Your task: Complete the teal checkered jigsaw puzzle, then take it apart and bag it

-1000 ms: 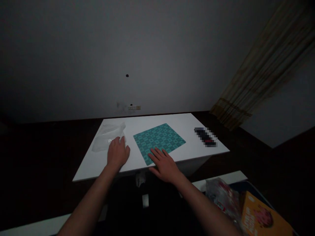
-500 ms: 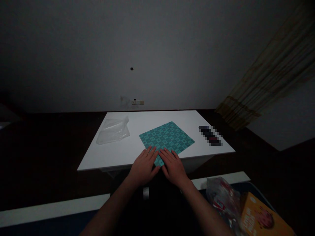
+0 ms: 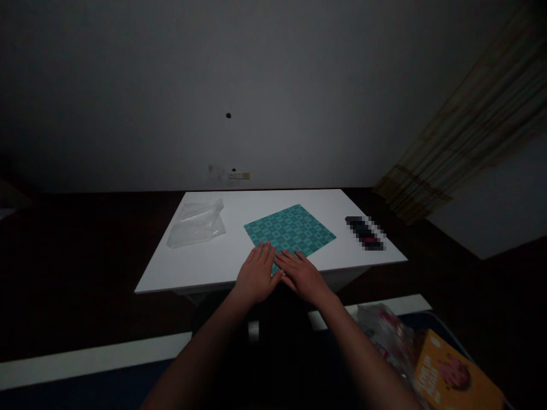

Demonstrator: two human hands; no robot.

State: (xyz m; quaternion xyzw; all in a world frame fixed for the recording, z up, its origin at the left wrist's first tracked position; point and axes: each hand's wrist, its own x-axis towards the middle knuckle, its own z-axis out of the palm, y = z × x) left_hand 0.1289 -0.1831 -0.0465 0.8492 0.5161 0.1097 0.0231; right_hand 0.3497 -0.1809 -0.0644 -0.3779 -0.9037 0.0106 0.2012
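Observation:
A teal patterned square sheet (image 3: 290, 230) lies flat on a small white table (image 3: 213, 265), turned like a diamond. My left hand (image 3: 256, 274) and my right hand (image 3: 301, 275) rest side by side on its near corner, fingers stretched out flat and touching the paper. Neither hand holds anything. A crumpled clear plastic bag (image 3: 195, 223) lies on the table's far left, away from both hands.
A dark blurred-out object (image 3: 366, 233) lies near the table's right edge. Low at the right sit an orange box (image 3: 453, 380) and a plastic-wrapped bundle (image 3: 388, 336). A curtain (image 3: 470, 131) hangs at the right, and a wall socket (image 3: 238, 175) is behind the table.
My left hand left the plastic bag and came right to the sheet's near corner, beside my right hand. The sheet has shifted slightly away from me.

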